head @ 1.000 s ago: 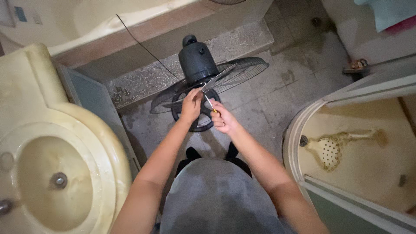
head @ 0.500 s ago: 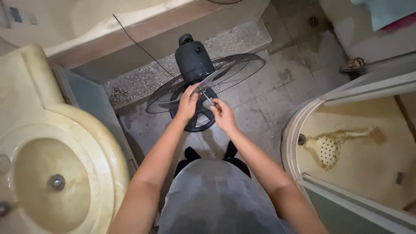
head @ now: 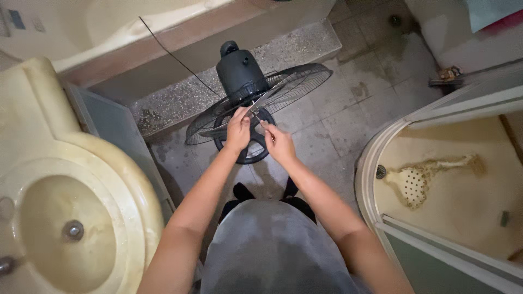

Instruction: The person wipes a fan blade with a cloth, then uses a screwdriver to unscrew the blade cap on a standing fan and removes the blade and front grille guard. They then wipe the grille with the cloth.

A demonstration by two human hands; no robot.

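Note:
A black pedestal fan (head: 240, 69) stands on the tiled floor in front of me, its wire grille (head: 297, 81) tilted back and its round base (head: 251, 155) under my hands. My left hand (head: 238, 130) grips a grey fan blade (head: 268, 98) near the hub. My right hand (head: 278, 142) is close beside it, fingers pinched on a small thin piece at the hub; I cannot make out what it is. The hands almost touch. A thin black cord (head: 174, 54) runs from the fan up to the left.
A yellowed washbasin (head: 81, 163) with a cabinet below fills the left. A curved shower tray (head: 463, 179) with a stained drain lies to the right. A speckled stone step (head: 174, 100) and a bathtub edge (head: 136, 32) stand behind the fan.
Both hands stay together at the fan's hub with small finger movements. The view has shifted slightly; the fan has not moved.

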